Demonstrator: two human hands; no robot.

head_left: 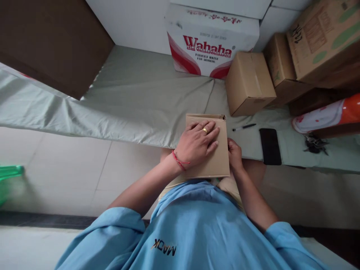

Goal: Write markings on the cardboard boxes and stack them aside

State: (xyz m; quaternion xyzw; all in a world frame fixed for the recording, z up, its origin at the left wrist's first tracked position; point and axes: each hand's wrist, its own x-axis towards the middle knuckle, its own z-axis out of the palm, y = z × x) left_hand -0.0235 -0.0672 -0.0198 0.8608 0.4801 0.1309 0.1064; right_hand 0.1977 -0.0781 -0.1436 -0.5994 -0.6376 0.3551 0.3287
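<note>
Cardboard box (218, 159), left fingers (212, 134) flat atop, right fingers (232, 144) at edge, their grip unclear

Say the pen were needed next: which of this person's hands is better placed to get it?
Probably the right hand: it is at the right edge of the cardboard box, nearer the pen. The left hand lies flat across the box, farther away.

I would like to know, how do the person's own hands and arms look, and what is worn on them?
The left hand wears a gold ring, with a thin red bracelet at its wrist. The right hand, partly hidden, shows no ring or bracelet. Light blue sleeves leave both forearms bare.
</note>
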